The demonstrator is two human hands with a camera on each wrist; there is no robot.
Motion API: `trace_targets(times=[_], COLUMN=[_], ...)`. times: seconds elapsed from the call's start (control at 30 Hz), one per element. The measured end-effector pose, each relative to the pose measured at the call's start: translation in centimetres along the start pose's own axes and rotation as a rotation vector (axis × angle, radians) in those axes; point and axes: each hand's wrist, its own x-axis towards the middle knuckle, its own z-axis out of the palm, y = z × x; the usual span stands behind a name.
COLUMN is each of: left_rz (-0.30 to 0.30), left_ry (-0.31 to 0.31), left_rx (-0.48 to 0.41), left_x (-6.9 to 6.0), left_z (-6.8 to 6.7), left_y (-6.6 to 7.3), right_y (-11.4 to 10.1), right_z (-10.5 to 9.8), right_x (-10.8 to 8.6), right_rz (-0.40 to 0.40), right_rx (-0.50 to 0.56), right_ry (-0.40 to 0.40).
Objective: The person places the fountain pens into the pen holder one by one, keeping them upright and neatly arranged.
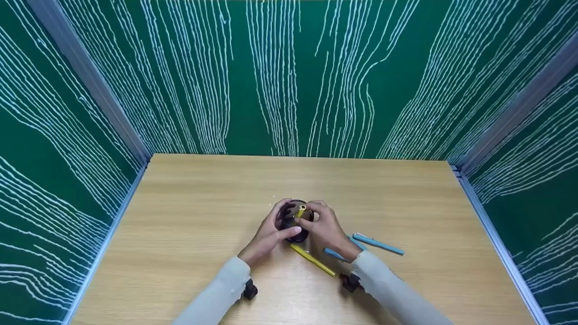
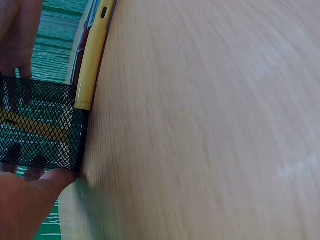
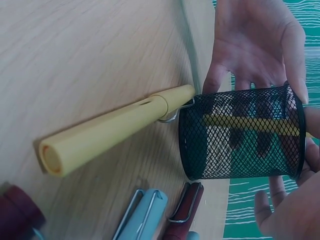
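A black mesh pen cup [image 3: 240, 165] stands on the table, and my left hand [image 1: 271, 232] grips it round its side. Inside it a yellow pen [image 1: 300, 210] stands upright, its upper end pinched between the thumb and fingers of my right hand [image 1: 327, 228]. The mesh lets the pen's lower length show through in both wrist views. Beside the cup's base lies a second yellow pen [image 1: 312, 259] with a metal clip. In the right wrist view, a light blue pen [image 3: 145, 215] and a dark red pen [image 3: 184, 212] lie close to the cup.
Farther right on the table is another light blue pen [image 1: 378, 243]. Another dark red piece [image 3: 19, 215] shows at the lower left of the right wrist view. Green panels with white lines [image 1: 307, 90] rise behind the wooden table [image 1: 203, 189] and at both sides.
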Motion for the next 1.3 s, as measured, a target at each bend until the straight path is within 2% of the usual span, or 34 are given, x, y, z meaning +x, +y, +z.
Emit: trace_targets(times=[0.23, 0.57, 0.67, 0.9, 1.3], left_rz=[0.02, 0.015, 0.013, -0.032, -0.033], left_ry=[-0.007, -0.018, -0.022, -0.008, -0.002], left_rx=[-0.02, -0.048, -0.038, 0.029, 0.033], left_x=[0.1, 0.0, -0.1, -0.3, -0.3], left_z=[0.0, 0.1, 0.0, -0.1, -0.1], left_y=[-0.1, 0.1, 0.2, 0.4, 0.3], right_y=[0.1, -0.2, -0.3, -0.3, 0.2], right_z=[0.1, -0.7, -1.1, -2.4, -4.2], right_x=[0.0, -0.4, -0.5, -0.6, -2.1], right_rz=[-0.012, 0.027, 0.012, -0.015, 0.013], right_rx=[0.0, 0.061, 0.073, 0.059, 0.034], right_ry=[0.01, 0.003, 0.016, 0.046, 0.046])
